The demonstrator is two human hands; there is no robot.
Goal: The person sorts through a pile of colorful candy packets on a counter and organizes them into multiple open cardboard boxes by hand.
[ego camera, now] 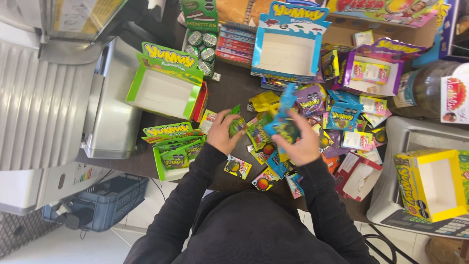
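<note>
My left hand (222,132) grips a small green candy packet (237,126) above the dark counter. My right hand (302,142) holds a bunch of blue candy packets (283,124) upright. Between and around both hands lies a heap of loose candy packets (337,117) in green, yellow, purple and blue. A green display box with green packets in it (175,154) stands just left of my left hand. An empty green display box (163,88) sits further back on the left.
An empty blue display box (288,51) and a purple one (372,73) stand at the back. A yellow box (432,183) rests on a white scale at the right, a red box (359,176) beside it. A steel machine (115,102) flanks the left. A blue crate (110,200) is on the floor.
</note>
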